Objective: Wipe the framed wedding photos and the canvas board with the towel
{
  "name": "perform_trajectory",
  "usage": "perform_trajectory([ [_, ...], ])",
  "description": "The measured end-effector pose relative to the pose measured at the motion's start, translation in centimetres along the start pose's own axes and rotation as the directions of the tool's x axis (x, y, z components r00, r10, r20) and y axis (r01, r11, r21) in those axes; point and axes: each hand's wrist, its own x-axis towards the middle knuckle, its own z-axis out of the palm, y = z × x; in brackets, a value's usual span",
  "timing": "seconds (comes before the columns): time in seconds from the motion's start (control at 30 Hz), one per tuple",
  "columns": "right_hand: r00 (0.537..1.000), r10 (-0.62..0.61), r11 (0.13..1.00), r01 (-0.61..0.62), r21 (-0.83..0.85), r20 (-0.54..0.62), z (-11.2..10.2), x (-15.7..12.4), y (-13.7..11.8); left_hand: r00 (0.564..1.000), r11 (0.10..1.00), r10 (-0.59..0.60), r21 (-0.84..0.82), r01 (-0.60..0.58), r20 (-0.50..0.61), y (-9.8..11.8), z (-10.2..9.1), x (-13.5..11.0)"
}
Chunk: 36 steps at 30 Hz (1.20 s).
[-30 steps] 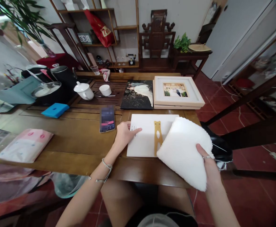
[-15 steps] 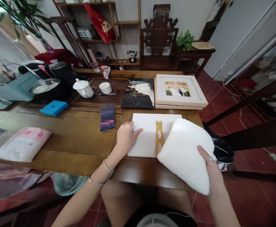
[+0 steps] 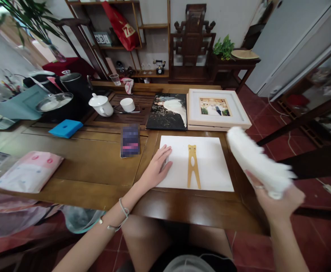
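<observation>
Left hand (image 3: 157, 166) lies with loose, extended fingers on the white board (image 3: 210, 162); right hand (image 3: 277, 204) grips the fluffy white cloth (image 3: 254, 160), apart from the board; between both hands is the golden figure (image 3: 193, 171); light left-hand pressure should, I judge, steady the board well.

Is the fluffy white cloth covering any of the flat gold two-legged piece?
No, the right hand holds the cloth to the right of the gold piece, which shows whole on the white rectangular board.

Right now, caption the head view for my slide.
Left hand at the edge of a white board bearing a yellow two-legged piece; right hand holding fluffy white cloth.
</observation>
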Motion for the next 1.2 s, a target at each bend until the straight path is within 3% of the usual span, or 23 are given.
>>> perform_trajectory([
  [0.03, 0.978, -0.148, 0.984, 0.160, -0.074, 0.145, 0.1, 0.1, 0.3, 1.000, 1.000, -0.006, -0.015, 0.006, 0.001, 0.0, 0.0, 0.1],
  [0.07, 0.898, -0.323, 0.922, 0.370, -0.117, 0.298, 0.3, 0.2, 0.6, 1.000, 1.000, -0.011, -0.027, 0.011, 0.001, -0.1, 0.0, 0.2],
  [0.13, 0.625, -0.526, 0.703, 0.701, -0.119, 0.577, 0.9, 0.2, 0.8, 1.000, 0.999, -0.019, -0.043, 0.019, 0.000, -0.1, 0.0, 0.2],
  [0.17, 0.522, -0.556, 0.607, 0.787, -0.113, 0.647, 1.2, 0.2, 0.7, 1.000, 0.999, -0.019, -0.042, 0.019, 0.005, -0.1, 0.0, 0.2],
  [0.2, 0.461, -0.565, 0.538, 0.835, -0.118, 0.684, 1.6, 0.4, 0.5, 1.000, 0.999, -0.015, -0.034, 0.016, 0.012, -0.1, 0.0, 0.2],
  [0.23, 0.434, -0.570, 0.493, 0.860, -0.132, 0.698, 2.0, 0.6, 0.3, 1.000, 1.000, -0.011, -0.019, 0.011, 0.021, -0.1, 0.0, 0.1],
  [0.4, 0.380, -0.573, 0.398, 0.904, -0.158, 0.727, 4.8, 3.6, -0.5, 0.999, 0.997, 0.016, 0.077, -0.019, 0.040, -0.3, 0.0, 0.1],
  [0.53, 0.380, -0.544, 0.316, 0.919, -0.237, 0.748, 6.7, 4.2, -0.7, 0.997, 0.985, 0.053, 0.163, -0.061, 0.051, -0.7, 0.2, 0.1],
  [0.67, 0.307, -0.418, 0.246, 0.944, -0.219, 0.855, 4.7, 0.5, -1.7, 0.996, 0.966, 0.074, 0.243, -0.085, 0.056, -0.9, 0.3, 0.1],
  [0.77, 0.233, -0.315, 0.290, 0.947, -0.141, 0.920, 1.9, -2.4, -2.8, 0.995, 0.958, 0.079, 0.271, -0.095, 0.067, -0.8, 0.3, 0.1],
  [0.83, 0.207, -0.273, 0.354, 0.930, -0.101, 0.940, 0.9, -2.7, -3.3, 0.994, 0.956, 0.077, 0.277, -0.097, 0.083, -0.8, 0.3, 0.1],
  [0.9, 0.230, -0.261, 0.410, 0.906, -0.108, 0.937, 1.4, -1.5, -3.5, 0.993, 0.956, 0.074, 0.276, -0.097, 0.094, -0.7, 0.2, 0.2],
  [0.97, 0.275, -0.285, 0.426, 0.895, -0.136, 0.918, 3.3, 0.7, -3.3, 0.993, 0.958, 0.071, 0.269, -0.094, 0.097, -0.7, 0.1, 0.2],
  [1.07, 0.350, -0.371, 0.360, 0.908, -0.214, 0.860, 7.1, 4.0, -2.8, 0.994, 0.962, 0.068, 0.258, -0.089, 0.088, -0.6, 0.0, 0.2],
  [1.13, 0.360, -0.398, 0.295, 0.921, -0.253, 0.844, 8.8, 5.1, -2.7, 0.994, 0.964, 0.070, 0.252, -0.089, 0.082, -0.6, 0.0, 0.2],
  [1.2, 0.331, -0.388, 0.245, 0.937, -0.249, 0.860, 9.0, 4.7, -2.7, 0.995, 0.963, 0.071, 0.253, -0.088, 0.075, -0.5, 0.0, 0.2],
])
